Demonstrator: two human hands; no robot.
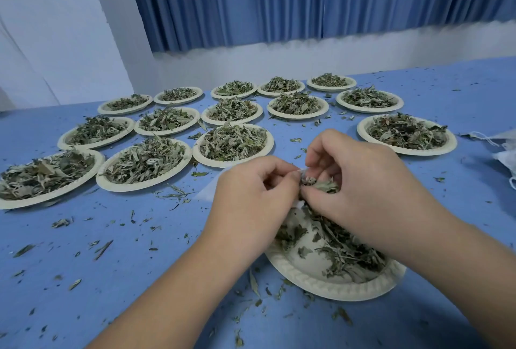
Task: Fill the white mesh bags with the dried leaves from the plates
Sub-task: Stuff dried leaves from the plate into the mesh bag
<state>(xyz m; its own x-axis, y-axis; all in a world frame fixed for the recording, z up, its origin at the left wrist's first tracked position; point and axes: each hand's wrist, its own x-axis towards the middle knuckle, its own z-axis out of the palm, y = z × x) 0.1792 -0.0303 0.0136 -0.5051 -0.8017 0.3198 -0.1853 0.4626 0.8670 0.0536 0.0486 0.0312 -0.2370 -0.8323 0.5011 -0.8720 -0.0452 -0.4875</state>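
Observation:
My left hand (252,195) pinches the rim of a white mesh bag (208,191), most of which is hidden behind my hands. My right hand (360,181) grips a small clump of dried leaves (321,185) right at the bag's mouth. Both hands hover over a near white paper plate (332,281) that is partly bare, with dried leaves (346,248) piled on its right side.
Several paper plates heaped with dried leaves (233,143) fill the blue table (111,237) ahead and to the left. One more full plate (406,135) sits at the right. More white mesh bags (502,150) lie at the right edge. Leaf scraps litter the cloth.

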